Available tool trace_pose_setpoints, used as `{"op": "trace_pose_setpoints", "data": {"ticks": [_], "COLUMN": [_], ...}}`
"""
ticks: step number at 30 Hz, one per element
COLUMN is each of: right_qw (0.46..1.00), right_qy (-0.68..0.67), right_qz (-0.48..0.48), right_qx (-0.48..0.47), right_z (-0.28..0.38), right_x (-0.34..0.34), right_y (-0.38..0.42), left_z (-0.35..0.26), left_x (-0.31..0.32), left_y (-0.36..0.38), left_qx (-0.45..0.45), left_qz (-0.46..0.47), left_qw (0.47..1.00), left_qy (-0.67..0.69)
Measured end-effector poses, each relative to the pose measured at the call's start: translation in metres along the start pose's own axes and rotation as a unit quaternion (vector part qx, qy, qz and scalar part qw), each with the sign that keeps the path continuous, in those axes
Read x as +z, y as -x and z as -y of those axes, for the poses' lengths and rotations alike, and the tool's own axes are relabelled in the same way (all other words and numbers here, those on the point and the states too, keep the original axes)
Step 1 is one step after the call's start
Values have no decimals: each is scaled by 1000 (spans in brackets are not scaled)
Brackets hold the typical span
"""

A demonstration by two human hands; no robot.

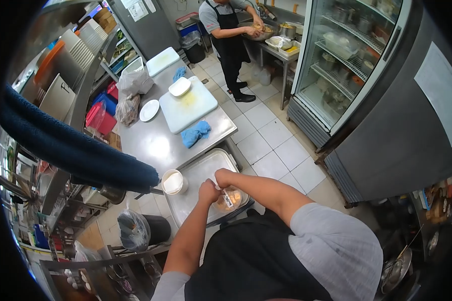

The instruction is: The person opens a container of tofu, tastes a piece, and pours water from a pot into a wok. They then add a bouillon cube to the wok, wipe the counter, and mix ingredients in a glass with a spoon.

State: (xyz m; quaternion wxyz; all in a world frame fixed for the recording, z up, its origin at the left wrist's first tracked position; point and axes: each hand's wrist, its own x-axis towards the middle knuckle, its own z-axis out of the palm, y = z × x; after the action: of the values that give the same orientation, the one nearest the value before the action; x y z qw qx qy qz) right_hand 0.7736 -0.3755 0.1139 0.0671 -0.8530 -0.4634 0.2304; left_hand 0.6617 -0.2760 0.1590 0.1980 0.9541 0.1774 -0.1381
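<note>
The clear, rounded plastic package (219,206), apparently a bag, is positioned just below the centre of the frame. Pale orange pieces are visible through its wall. A white strip with dark markings lies diagonally across it. The upper end is narrow, partly hidden, and directed toward upper left.

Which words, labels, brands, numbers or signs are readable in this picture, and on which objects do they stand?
No text is readable.
Label on clear bag: too small.
White sheet on grey panel: too faint.
Papers on grey cabinet: too small.
Dark mark on pale container: unclear.
</note>
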Motion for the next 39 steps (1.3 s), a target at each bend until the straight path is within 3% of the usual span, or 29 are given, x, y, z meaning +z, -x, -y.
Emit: {"op": "trace_pose_setpoints", "data": {"ticks": [9, 11, 21, 23, 26, 32, 36, 39], "right_qw": [999, 995, 996, 991, 994, 996, 996, 996], "right_qy": [-25, 3, 33, -106, -84, -69, -75, -94], "right_qz": [26, 95, 64, 68, 22, 28, 26, 8], "right_qx": [11, -6, -52, 43, 73, -43, -51, 4], "right_z": [4, 8, 15, 25, 43, 14, 11, 9], "right_x": [-2, -15, -8, -31, -45, -4, -14, -16], "right_y": [5, 7, 4, 30, 47, -1, 14, 23], "left_z": [0, -1, 14, 23, 34, 19, 5, -6], "left_x": [0, -2, -1, 8, 14, -7, -6, -4], "left_y": [-4, -3, -3, -8, -14, 7, 11, 12], "left_qx": [39, 40, 67, 94, 135, 59, 68, 58], "left_qz": [14, 17, 28, -6, -24, -1, -39, -51], "left_qw": [999, 999, 996, 993, 986, 995, 994, 996], "left_qy": [13, 22, 44, 76, 93, 80, 80, 48]}}
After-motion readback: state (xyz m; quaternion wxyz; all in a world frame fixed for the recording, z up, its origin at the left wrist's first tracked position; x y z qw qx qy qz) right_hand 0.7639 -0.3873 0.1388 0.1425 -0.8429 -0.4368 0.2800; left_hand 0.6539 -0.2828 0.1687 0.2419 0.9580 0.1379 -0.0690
